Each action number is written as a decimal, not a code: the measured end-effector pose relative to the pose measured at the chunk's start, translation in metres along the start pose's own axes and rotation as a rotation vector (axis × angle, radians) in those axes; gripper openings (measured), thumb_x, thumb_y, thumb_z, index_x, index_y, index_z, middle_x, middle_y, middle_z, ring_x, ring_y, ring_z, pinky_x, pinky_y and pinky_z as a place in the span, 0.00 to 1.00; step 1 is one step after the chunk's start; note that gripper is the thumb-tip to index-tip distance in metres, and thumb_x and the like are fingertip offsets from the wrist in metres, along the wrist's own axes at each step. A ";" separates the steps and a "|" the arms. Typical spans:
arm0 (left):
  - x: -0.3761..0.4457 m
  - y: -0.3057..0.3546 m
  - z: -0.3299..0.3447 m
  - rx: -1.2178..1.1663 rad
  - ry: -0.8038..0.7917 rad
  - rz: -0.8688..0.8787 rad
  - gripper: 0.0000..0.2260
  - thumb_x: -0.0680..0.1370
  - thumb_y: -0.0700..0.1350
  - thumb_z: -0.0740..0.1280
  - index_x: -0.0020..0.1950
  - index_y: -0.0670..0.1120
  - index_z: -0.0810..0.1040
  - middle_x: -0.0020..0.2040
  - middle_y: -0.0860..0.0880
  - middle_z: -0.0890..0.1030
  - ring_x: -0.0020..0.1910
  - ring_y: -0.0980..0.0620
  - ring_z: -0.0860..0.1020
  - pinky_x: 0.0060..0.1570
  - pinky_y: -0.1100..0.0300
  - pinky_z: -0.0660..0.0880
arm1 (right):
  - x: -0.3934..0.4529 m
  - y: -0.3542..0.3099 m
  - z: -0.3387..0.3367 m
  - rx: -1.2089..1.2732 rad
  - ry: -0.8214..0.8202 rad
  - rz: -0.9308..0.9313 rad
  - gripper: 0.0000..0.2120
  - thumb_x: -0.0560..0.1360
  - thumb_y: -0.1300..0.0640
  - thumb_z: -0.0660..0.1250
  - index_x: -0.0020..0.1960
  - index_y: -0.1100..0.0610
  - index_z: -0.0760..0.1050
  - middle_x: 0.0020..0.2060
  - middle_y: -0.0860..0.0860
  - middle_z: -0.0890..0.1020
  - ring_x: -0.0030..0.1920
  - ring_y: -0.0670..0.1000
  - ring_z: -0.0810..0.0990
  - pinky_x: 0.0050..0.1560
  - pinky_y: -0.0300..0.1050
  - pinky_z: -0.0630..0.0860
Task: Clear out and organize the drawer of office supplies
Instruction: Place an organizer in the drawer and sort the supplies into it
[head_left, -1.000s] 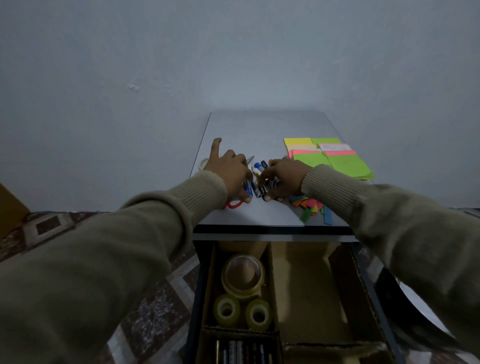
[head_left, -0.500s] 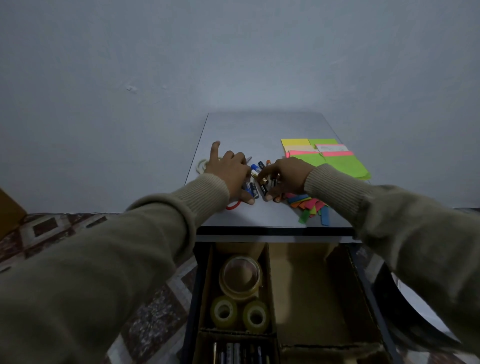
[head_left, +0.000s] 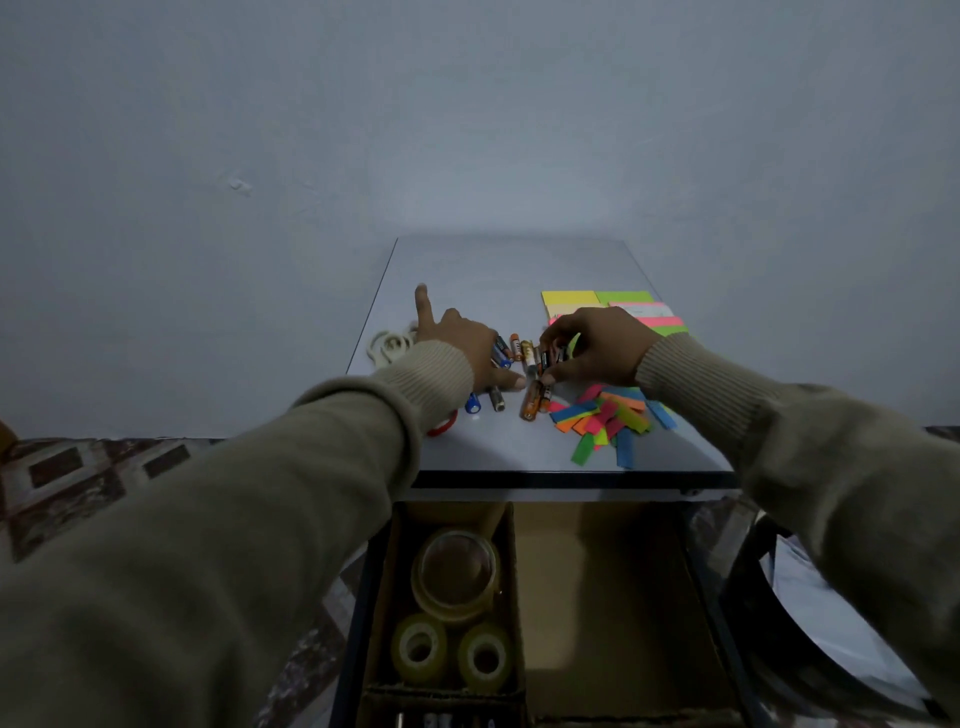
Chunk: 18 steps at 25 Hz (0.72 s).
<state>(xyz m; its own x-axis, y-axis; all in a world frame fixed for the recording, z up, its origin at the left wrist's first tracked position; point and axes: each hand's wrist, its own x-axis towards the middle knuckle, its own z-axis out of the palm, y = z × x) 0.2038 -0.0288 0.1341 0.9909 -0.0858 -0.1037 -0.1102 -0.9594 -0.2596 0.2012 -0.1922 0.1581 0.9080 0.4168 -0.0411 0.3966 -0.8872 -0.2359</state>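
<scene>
Grey desk against bare wall; left hand pressing batteries, right hand pinching several

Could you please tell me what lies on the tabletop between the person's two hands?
In the head view, loose batteries lie between the left hand and the right hand, which is gripping a few of them.

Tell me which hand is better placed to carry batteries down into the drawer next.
Probably the right hand: it already pinches a few batteries off the desktop, while the left hand rests over the others.
</scene>
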 end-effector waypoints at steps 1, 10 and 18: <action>0.004 0.002 0.001 0.010 -0.013 -0.008 0.37 0.69 0.74 0.54 0.69 0.52 0.69 0.64 0.48 0.75 0.70 0.45 0.63 0.66 0.33 0.34 | 0.001 0.002 -0.001 0.005 0.009 -0.003 0.23 0.71 0.52 0.71 0.64 0.55 0.73 0.58 0.53 0.78 0.56 0.52 0.76 0.56 0.42 0.72; 0.020 -0.001 -0.006 0.001 -0.087 -0.073 0.41 0.66 0.74 0.59 0.69 0.47 0.69 0.65 0.45 0.73 0.69 0.42 0.64 0.66 0.33 0.36 | -0.001 0.011 -0.001 0.055 0.039 -0.018 0.24 0.70 0.51 0.71 0.64 0.54 0.73 0.57 0.52 0.79 0.54 0.50 0.77 0.52 0.39 0.70; 0.023 0.000 -0.005 -0.112 -0.068 -0.076 0.34 0.67 0.70 0.63 0.64 0.48 0.73 0.60 0.47 0.77 0.65 0.44 0.69 0.68 0.36 0.38 | -0.003 0.009 -0.002 0.059 0.058 -0.037 0.24 0.71 0.51 0.71 0.65 0.54 0.72 0.59 0.52 0.78 0.55 0.50 0.76 0.53 0.39 0.71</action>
<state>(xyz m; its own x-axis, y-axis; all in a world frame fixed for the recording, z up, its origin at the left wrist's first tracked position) 0.2270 -0.0325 0.1368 0.9882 0.0025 -0.1533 -0.0225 -0.9867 -0.1607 0.2021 -0.2017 0.1586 0.8996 0.4359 0.0244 0.4233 -0.8571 -0.2934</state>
